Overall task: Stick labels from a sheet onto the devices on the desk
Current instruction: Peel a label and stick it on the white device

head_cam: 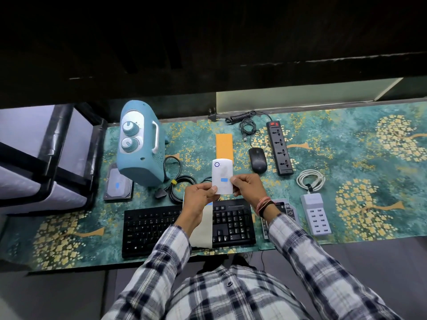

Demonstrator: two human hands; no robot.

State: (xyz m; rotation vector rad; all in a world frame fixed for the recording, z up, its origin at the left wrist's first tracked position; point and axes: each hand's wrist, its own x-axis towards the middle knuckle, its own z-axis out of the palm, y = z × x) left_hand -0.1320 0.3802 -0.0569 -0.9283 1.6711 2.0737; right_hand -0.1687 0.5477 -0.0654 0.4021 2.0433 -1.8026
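A white power bank (pixel 221 173) with a blue ring button is held up over the desk. A small blue label (pixel 224 180) sits on its face. My left hand (pixel 200 199) grips its lower left corner; my right hand (pixel 248 185) holds its right edge, thumb next to the label. The pale label sheet (pixel 204 227) lies across the black keyboard (pixel 147 229), partly under my left forearm. A hard drive (pixel 117 185) at the left carries a blue label.
A teal heater (pixel 138 144) stands at the left with its coiled cable (pixel 178 183). An orange pad (pixel 224 146), black mouse (pixel 257 160), black power strip (pixel 280 150), white cable (pixel 310 180) and grey USB hub (pixel 315 213) lie on the patterned mat (pixel 369 158).
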